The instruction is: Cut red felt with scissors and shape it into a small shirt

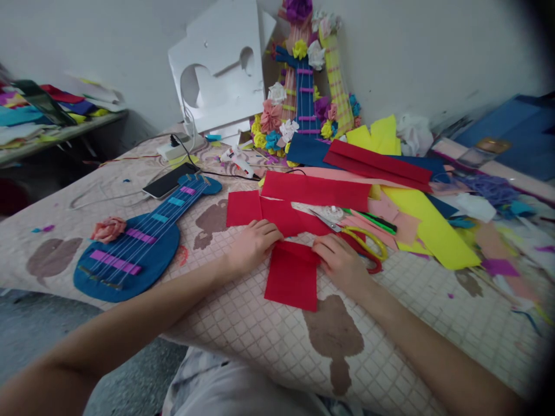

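A small piece of red crepe paper (pixel 291 277) lies flat on the table in front of me, its far edge folded over. My left hand (pixel 255 245) pinches the left end of that fold, while my right hand (pixel 338 257) closes on the right end. Just beyond my fingers are more red pieces (pixel 243 209) and a long red strip (pixel 316 189). Scissors with yellow and red handles (pixel 364 240) rest right behind my right hand. To the left lies a blue toy guitar (pixel 143 242) with purple and light-blue bars, strings and a pink paper flower (pixel 109 229).
Behind the guitar are a dark phone (pixel 169 180), a white power strip (pixel 171 150) and a glue gun (pixel 238 160). Decorated guitars (pixel 306 98) and a white cut-out board (pixel 221 69) lean at the wall. Yellow sheets (pixel 433 225) and scraps spread across the right side.
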Demonstrator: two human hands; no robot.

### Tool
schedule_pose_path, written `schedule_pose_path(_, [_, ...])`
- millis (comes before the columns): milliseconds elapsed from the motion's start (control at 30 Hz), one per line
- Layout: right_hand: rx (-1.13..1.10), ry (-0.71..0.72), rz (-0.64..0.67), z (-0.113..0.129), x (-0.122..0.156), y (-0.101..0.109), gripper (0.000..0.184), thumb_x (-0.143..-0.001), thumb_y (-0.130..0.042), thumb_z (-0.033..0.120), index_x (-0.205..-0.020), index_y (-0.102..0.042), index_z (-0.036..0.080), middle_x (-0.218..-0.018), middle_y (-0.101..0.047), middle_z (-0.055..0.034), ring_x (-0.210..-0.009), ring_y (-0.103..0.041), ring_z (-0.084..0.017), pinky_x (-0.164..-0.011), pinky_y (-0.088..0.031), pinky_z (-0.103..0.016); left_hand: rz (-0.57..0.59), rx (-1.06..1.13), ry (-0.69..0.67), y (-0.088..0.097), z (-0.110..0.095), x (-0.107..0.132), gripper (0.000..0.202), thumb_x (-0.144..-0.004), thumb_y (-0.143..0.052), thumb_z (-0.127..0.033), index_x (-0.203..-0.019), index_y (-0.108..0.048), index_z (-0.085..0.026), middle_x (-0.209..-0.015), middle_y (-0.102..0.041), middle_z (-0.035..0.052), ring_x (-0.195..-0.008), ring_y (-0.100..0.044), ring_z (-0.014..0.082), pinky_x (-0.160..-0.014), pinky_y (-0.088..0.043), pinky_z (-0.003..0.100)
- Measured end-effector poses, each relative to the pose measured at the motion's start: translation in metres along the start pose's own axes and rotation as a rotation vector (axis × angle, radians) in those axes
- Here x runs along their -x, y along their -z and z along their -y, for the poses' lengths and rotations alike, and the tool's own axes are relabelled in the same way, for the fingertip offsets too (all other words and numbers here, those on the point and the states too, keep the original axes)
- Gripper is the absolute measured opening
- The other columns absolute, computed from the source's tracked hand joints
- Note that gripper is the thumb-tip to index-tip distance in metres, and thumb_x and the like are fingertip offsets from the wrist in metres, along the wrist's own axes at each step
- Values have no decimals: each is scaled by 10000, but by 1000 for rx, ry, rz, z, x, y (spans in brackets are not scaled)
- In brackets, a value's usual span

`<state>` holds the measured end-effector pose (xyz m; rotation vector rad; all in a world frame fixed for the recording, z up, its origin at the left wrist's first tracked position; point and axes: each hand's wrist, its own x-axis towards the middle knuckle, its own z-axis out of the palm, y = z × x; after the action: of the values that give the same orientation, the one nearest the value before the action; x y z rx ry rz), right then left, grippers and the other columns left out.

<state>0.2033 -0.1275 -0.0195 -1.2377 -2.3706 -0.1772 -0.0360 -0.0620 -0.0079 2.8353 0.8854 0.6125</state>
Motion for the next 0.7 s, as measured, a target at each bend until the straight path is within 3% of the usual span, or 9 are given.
schedule_pose_path(300, [14, 37, 62, 1, 4, 2, 300, -875, -372, 63, -876, -647, 184, -995, -645, -111, -934, -552, -248, -817, -487, -425, 38, -247, -183, 4, -2, 2, 222, -938, -407, -194, -916, -625, -154, -910, -634, 81, -868, -520, 201, -758, -354, 340])
schedule_pose_path(500, [33, 46, 112, 4, 7, 5, 281, -877, -399, 62, -929, -659, 154, -1018, -647, -130, -958, -555, -260, -835, -492, -441, 84, -332, -260, 7, -5, 1, 220, -938, -406, -191, -869, -610, -145, -874, -626, 81, -846, -511, 208, -754, -351, 351])
schedule_pose_path(700, [88, 51, 79, 7, 17, 6, 363, -848, -388, 20, -1088, -637, 127, -1123, -643, -131, -1035, -558, -273, -901, -492, -461, 116, -386, -285, 11, -7, 9, 212, -938, -405, -165, -960, -613, -122, -951, -639, 98, -924, -527, 222, -782, -381, 362])
